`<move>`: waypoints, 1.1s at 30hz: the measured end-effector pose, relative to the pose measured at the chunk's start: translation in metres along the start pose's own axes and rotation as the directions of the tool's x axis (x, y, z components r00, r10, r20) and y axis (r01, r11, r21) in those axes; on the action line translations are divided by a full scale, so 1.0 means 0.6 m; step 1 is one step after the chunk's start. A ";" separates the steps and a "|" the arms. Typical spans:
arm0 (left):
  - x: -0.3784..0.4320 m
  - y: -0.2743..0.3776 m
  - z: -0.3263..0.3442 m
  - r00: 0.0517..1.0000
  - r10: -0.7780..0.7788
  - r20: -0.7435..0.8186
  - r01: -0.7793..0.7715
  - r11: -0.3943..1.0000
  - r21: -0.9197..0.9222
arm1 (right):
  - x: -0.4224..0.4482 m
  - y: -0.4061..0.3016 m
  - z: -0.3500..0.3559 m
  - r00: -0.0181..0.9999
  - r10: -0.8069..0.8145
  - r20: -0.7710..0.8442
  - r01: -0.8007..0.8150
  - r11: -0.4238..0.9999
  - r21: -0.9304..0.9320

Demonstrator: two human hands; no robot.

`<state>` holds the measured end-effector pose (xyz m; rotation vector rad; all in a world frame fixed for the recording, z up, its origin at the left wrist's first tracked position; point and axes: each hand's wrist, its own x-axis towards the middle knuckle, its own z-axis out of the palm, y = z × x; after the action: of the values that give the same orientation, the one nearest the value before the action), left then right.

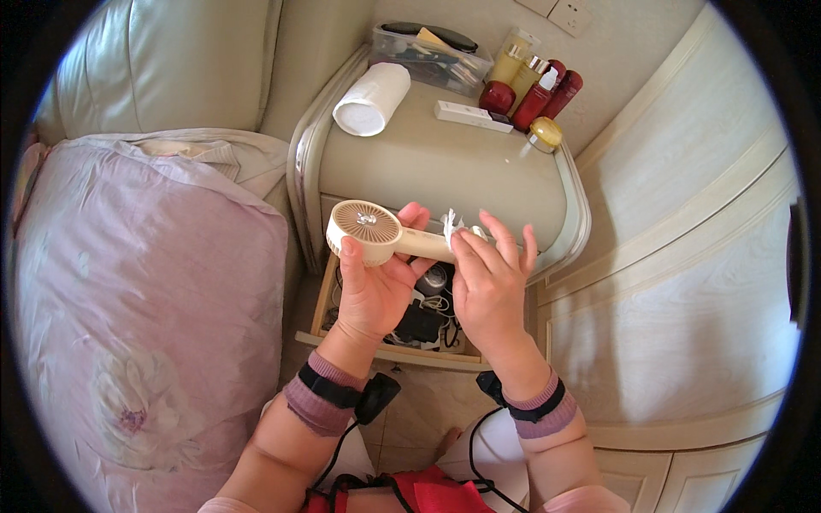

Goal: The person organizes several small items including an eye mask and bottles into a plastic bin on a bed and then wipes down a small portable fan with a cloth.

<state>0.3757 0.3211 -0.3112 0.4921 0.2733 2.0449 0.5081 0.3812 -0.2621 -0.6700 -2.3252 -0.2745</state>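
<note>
A cream handheld fan (369,232) with a round slotted head lies level across both hands, its handle pointing right. My left hand (378,288) grips it around the head and the near end of the handle, thumb on the rim. At the handle's far end, my right hand (490,276) pinches a crumpled white tissue (451,224) against the handle. Its other fingers are raised and spread. Below both hands, an open drawer (391,353) holds cables, a black case and other small items, partly hidden by my hands and forearms.
The nightstand top (436,167) carries a white paper roll (372,99), a clear plastic box (430,58) of brushes, a slim white box (473,116) and several cosmetic bottles (535,96). A bed (160,288) stands left; cabinet doors (667,308) rise right. Cables hang from both wrist straps.
</note>
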 end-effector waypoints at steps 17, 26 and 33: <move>-0.002 -0.011 -0.013 0.991 -0.105 -0.088 0.085 0.975 -0.203 | -0.005 -0.032 0.020 0.985 -0.146 -0.091 0.150 0.988 0.040; 0.001 0.019 -0.035 0.973 -0.140 -0.181 0.143 0.990 0.006 | -0.002 -0.019 0.074 0.969 -0.195 -0.151 0.227 0.946 0.233; 0.010 0.036 -0.045 0.889 -0.136 -0.438 0.259 0.937 0.234 | -0.023 0.024 0.094 0.980 -0.197 -0.002 0.188 0.931 0.312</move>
<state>0.3442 0.3156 -0.3256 0.1815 0.8556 1.8961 0.4929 0.4087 -0.3128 -0.2919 -2.3934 0.0183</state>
